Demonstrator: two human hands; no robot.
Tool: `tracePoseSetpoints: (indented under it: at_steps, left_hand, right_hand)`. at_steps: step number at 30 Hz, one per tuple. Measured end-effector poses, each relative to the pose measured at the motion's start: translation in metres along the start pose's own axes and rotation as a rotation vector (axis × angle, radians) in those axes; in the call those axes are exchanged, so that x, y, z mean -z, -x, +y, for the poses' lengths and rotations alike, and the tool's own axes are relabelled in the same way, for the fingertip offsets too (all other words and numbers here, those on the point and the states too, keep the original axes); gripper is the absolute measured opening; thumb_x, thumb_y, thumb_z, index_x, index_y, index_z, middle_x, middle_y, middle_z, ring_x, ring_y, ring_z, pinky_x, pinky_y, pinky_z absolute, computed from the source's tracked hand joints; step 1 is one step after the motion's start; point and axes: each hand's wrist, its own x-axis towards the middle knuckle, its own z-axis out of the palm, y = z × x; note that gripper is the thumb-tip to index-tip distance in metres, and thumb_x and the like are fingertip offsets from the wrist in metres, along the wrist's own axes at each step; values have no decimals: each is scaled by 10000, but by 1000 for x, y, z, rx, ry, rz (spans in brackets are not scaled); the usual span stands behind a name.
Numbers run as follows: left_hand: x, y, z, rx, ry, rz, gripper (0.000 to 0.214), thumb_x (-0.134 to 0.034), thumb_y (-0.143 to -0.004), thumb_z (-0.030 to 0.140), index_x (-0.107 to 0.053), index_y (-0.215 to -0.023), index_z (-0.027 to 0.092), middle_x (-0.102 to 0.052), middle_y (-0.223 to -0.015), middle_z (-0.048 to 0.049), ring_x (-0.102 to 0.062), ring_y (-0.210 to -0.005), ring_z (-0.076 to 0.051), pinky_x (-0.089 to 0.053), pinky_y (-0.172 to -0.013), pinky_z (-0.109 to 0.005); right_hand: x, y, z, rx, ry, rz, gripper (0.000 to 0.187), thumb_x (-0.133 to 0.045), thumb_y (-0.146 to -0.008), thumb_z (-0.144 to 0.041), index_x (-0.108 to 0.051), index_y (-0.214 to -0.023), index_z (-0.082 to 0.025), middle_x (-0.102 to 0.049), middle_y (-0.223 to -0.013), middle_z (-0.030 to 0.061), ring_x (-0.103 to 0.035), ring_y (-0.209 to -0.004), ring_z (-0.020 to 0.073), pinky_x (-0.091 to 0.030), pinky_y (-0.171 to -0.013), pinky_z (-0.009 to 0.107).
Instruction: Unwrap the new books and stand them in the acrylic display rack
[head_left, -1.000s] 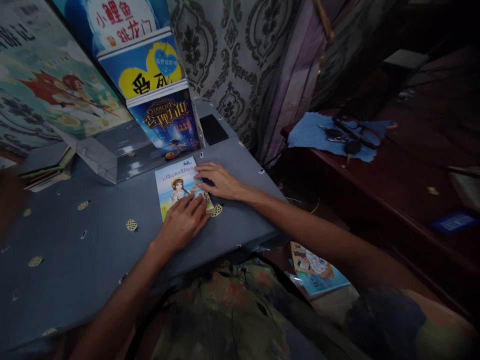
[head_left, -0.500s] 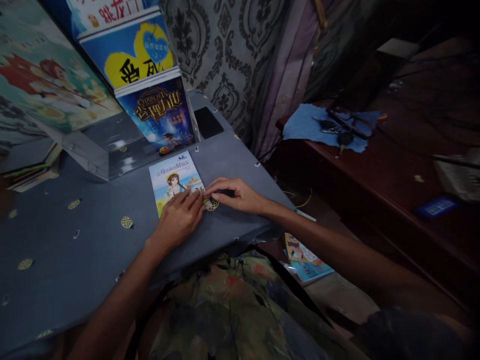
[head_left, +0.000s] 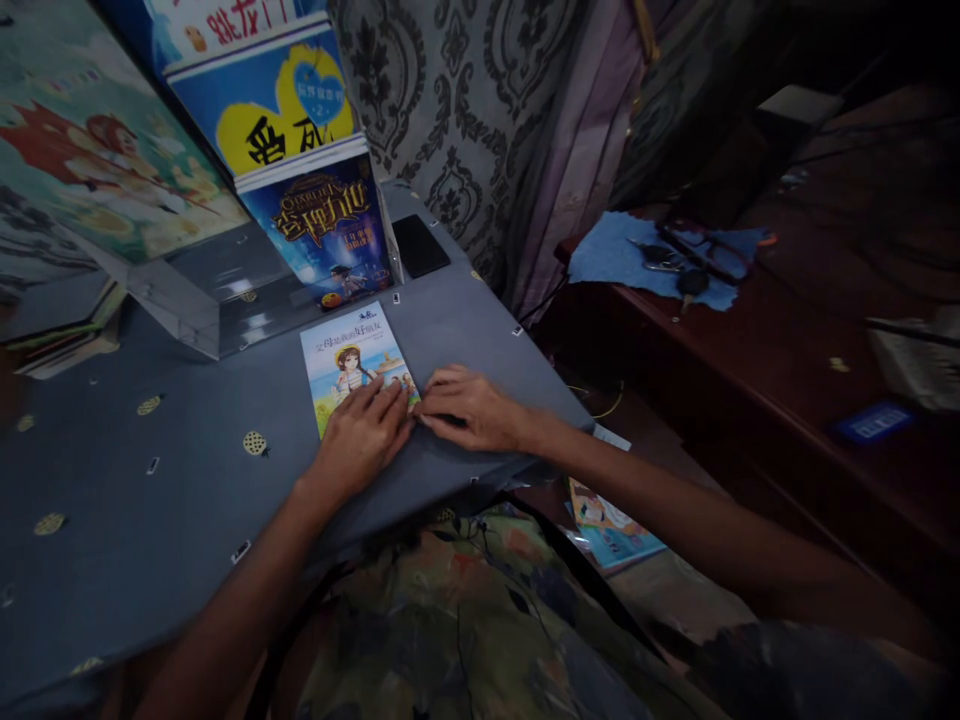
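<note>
A small book [head_left: 352, 345] with a cartoon girl on its cover lies on the grey patterned tablecloth [head_left: 195, 500]. My left hand [head_left: 365, 420] rests flat over its lower part, fingers stretched out and covering some of the picture. At the book's lower right edge is my right hand [head_left: 469, 408], its thumb and fingertips brought together in a pinch. Whether a page corner or the cover edge is between those fingertips is too small to make out.
Behind the book, a clear stand holds several picture books [head_left: 322, 225]. A black phone [head_left: 420, 245] lies beside it. To the right, a dark red table [head_left: 780, 350] carries a blue cloth [head_left: 611, 250] with glasses and keys. Another book [head_left: 611, 520] lies lower down, below table height.
My right hand has shifted slightly down along the book's right edge toward its lower corner. The left hand stays on the cover. The view has moved a little.
</note>
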Motion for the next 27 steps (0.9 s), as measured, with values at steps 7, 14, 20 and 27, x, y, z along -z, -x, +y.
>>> tracePoseSetpoints:
  at_steps: [7,14,20,27]
  left_hand:
    - [5,8,8,-4,-27,-25,395,-426,-1018,287,-588,-1361,177,-656,-1347,-133,-558,-1320,-286,-475,-1093,-485]
    - [6,39,27,-9,-93,25,393,-429,-1012,223,-584,-1369,164,-614,-1415,-126,-554,-1334,-265,-444,-1117,-457]
    - [4,43,33,34,-84,7,399,-422,-1002,171,-573,-1371,143,-579,-1455,-123,-519,-1371,-255,-416,-1142,-458]
    - [9,43,-3,199,156,88,374,-415,-1030,292,-583,-1340,169,-626,-1398,-117,-539,-1348,-206,-444,-1140,-415]
  right_hand:
    - [3,12,-9,82,188,-52,287,-459,-1009,-225,-703,-1158,-199,-767,-1027,92,-624,-992,231,-474,-886,407]
    - [0,18,-12,115,205,7,256,-543,-979,-199,-719,-1164,-212,-770,-1122,78,-647,-1056,243,-476,-908,430]
    - [1,15,-13,112,200,4,232,-539,-980,-187,-721,-1123,-193,-773,-1102,87,-663,-1016,239,-497,-880,426]
    - [-3,3,-16,-69,21,151,226,-537,-981,-217,-724,-857,-196,-779,-854,54,-695,-845,217,-505,-840,415]
